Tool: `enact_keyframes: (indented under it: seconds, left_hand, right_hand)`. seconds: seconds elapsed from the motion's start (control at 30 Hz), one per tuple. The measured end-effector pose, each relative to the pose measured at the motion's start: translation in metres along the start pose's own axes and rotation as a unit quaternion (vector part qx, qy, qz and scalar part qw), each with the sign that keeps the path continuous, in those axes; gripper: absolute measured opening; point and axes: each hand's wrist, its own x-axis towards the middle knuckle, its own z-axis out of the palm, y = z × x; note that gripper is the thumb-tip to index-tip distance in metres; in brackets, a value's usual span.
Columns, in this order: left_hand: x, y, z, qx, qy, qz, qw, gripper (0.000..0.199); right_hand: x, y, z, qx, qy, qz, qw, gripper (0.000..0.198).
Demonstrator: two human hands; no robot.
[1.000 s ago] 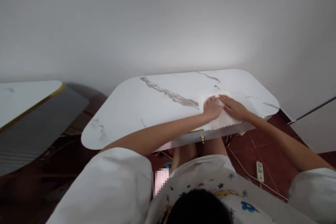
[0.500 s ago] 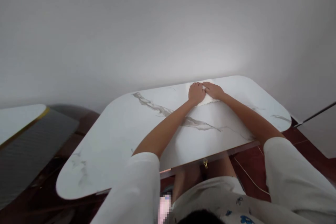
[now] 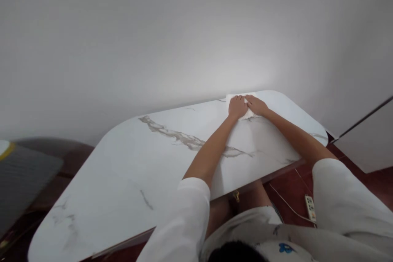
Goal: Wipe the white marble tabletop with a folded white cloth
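Observation:
A white cloth [image 3: 249,114] with a scalloped edge lies on the white marble-patterned tabletop [image 3: 172,155], close to its far edge by the wall. My left hand [image 3: 238,107] presses down on the cloth with its fingers laid out flat. Right beside it, my right hand [image 3: 257,105] also rests flat on the cloth, its fingers pointing toward the left hand. The hands touch or nearly touch, and they cover much of the cloth. Both arms reach forward across the table.
A pale wall [image 3: 184,41] rises directly behind the table. At the left stands a grey ribbed piece [image 3: 27,184] with a gold-edged white top. On the dark red floor at the right lie a power strip [image 3: 310,208] and a thin cable [image 3: 288,204].
Both hands and the cloth have slid to the right along the tabletop's far edge. The view has shifted, so the table appears further left and the power strip now shows.

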Motion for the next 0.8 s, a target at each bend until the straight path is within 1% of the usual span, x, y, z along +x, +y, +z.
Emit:
enact_keyframes:
  seconds: [0.13, 0.33, 0.47, 0.57, 0.63, 0.7, 0.8]
  left_hand:
    - [-0.029, 0.017, -0.008, -0.010, -0.002, 0.015, 1.000, 0.036]
    - [-0.072, 0.041, -0.024, 0.000, -0.003, 0.010, 1.000, 0.038]
    - [-0.111, 0.062, -0.037, 0.019, -0.020, 0.006, 1.000, 0.044]
    - [-0.144, 0.083, -0.045, 0.027, -0.044, -0.018, 0.999, 0.050]
    - [-0.161, 0.099, -0.047, 0.024, -0.070, -0.032, 0.997, 0.054]
    - [-0.171, 0.116, -0.047, 0.015, -0.082, -0.022, 0.996, 0.057]
    - [-0.166, 0.142, -0.041, -0.012, -0.083, 0.006, 0.996, 0.060]
  right_hand:
    - [-0.039, -0.013, -0.009, -0.009, 0.004, 0.003, 1.000, 0.053]
    - [-0.082, -0.035, -0.021, -0.030, -0.010, 0.000, 0.999, 0.054]
    - [-0.122, -0.053, -0.028, -0.037, -0.015, -0.007, 0.999, 0.055]
    - [-0.158, -0.062, -0.034, -0.028, -0.024, -0.019, 0.999, 0.056]
    - [-0.182, -0.062, -0.037, -0.020, -0.022, -0.033, 0.999, 0.057]
    - [-0.202, -0.056, -0.042, -0.014, -0.014, -0.039, 0.999, 0.057]
    - [-0.222, -0.035, -0.052, -0.022, -0.002, -0.016, 1.000, 0.057]
